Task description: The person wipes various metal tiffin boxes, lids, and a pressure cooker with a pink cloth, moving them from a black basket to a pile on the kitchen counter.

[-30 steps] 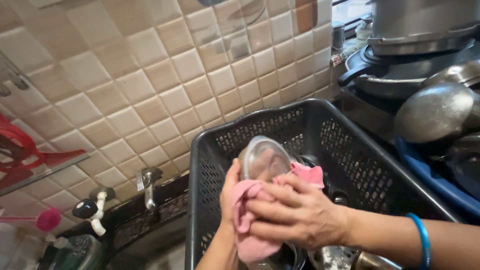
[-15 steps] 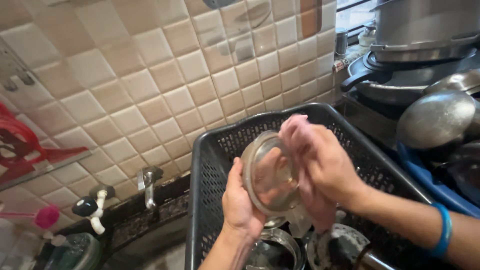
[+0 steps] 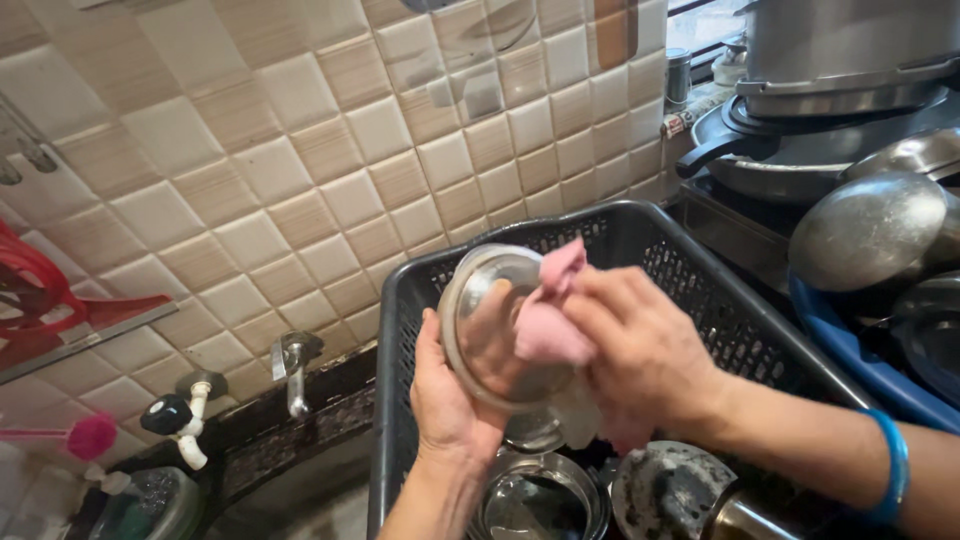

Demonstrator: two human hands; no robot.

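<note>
- While the beige tiled wall (image 3: 300,170) fills most of the view, the work goes on low and to the right of it, over a black perforated plastic basket (image 3: 690,270) that stands on the surface beside the sink.
- To the right of the basket sit stacked steel pots and a domed steel lid (image 3: 870,230), well apart from both hands; a blue tub rim (image 3: 850,360) lies just under them.
- Inside the basket, below the hands, lie a round steel bowl (image 3: 545,500) and a darker, stained pan (image 3: 670,490).
- Judging by the pose, the step in hand is wiping: a round glass lid (image 3: 490,320) with a metal rim is held up on edge above the basket, face toward the camera.
- Left hand (image 3: 450,400) is curled around the lid's lower left rim, thumb on the front, fingers behind; it grips the rim firmly and is not spread.
- Right hand (image 3: 640,350) is closed over a pink cloth (image 3: 550,320), fingers bunched together, pressing the cloth against the lid's right side.
- A next move would call for turning the lid within the left hand's grip so the cloth meets an unwiped part, keeping it over the basket.
- Smallest, at far left: a steel tap (image 3: 292,365) on the dark ledge, and a pink brush (image 3: 90,435).
</note>
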